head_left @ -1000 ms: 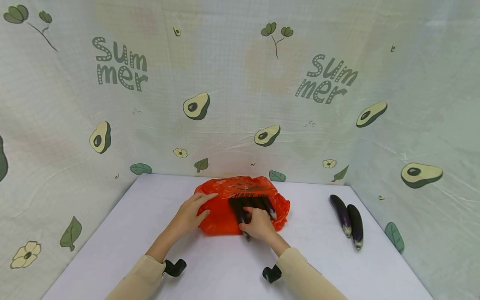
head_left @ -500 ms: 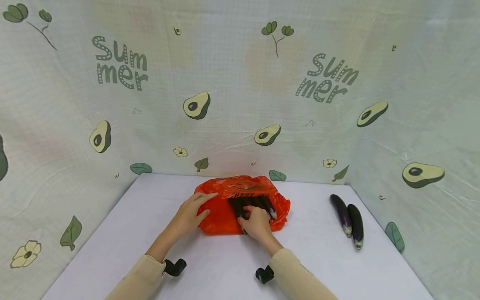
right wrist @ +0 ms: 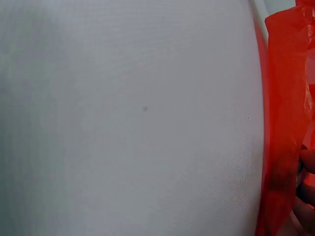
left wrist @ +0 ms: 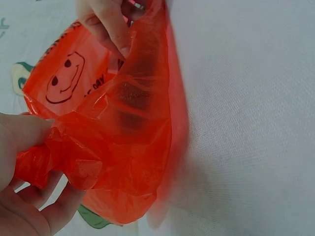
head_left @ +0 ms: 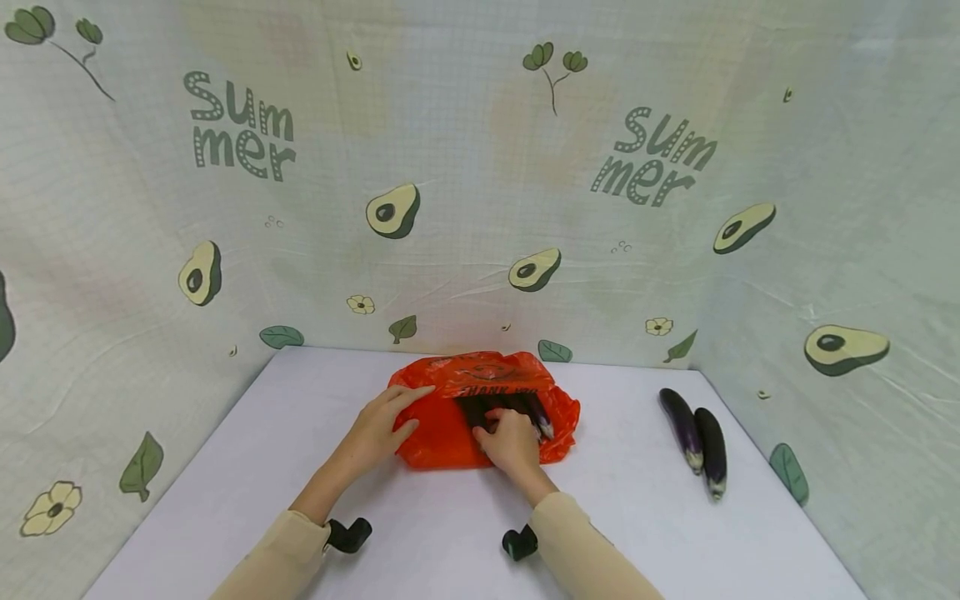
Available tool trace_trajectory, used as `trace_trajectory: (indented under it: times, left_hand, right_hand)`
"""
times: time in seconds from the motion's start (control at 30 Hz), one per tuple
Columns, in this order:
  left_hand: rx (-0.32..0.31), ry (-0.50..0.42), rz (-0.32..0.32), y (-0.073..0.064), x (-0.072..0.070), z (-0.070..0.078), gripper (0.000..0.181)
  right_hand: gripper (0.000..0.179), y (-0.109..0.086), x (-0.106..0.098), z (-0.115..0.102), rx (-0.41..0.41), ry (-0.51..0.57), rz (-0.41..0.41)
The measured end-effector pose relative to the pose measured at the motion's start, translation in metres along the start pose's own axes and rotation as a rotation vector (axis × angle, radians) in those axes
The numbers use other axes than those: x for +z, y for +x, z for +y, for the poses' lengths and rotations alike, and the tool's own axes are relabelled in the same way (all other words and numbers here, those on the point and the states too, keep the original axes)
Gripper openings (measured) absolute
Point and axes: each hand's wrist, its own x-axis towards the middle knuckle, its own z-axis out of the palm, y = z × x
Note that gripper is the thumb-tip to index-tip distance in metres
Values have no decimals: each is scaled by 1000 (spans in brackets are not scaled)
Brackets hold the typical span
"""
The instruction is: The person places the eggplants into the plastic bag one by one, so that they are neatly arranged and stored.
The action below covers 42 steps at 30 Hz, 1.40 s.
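Note:
An orange-red plastic bag (head_left: 438, 437) lies on its side, its mouth facing me, with several dark purple eggplants (head_left: 534, 410) side by side inside. My left hand (head_left: 377, 427) holds the bag's left edge; in the left wrist view, crumpled plastic (left wrist: 78, 152) sits between thumb and fingers. Reaching into the mouth, my right hand (head_left: 512, 442) grips the leftmost eggplant (head_left: 471, 407), which is partly hidden by the fingers. Through the thin bag wall a dark shape shows in the left wrist view. Only some fingers (right wrist: 306, 194) of the right hand appear at the right wrist view's edge.
Two more eggplants, one (head_left: 681, 429) and another (head_left: 712, 452), lie together on the right of the white table (head_left: 615, 500). A printed cloth (head_left: 465, 150) surrounds the table at the back and sides. Dark wrist-worn cameras sit at both cuffs.
My right hand has moved slightly left and deeper into the bag with the eggplant, whose stem end stuck out toward me earlier. The left hand stays in place on the bag.

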Motion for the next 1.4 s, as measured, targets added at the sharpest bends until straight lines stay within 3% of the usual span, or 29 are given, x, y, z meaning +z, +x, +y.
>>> trace_trajectory:
  times: [0.37, 0.6, 0.77, 0.97, 1.4]
  left_hand:
    - [15, 6, 6, 0, -1, 0, 65]
    - [5, 11, 3, 0, -1, -1, 65]
    - [2, 10, 3, 0, -1, -1, 66]
    - [-5, 17, 7, 0, -1, -2, 66]
    - [-19, 17, 5, 0, 0, -3, 66]
  right_hand:
    - [34, 1, 4, 4, 6, -30, 27]
    - [38, -6, -10, 10, -34, 50, -41]
    - [37, -17, -35, 15, -57, 64, -84]
    - [34, -27, -76, 29, -25, 37, -82]
    - [52, -24, -175, 93, 56, -179, 30]
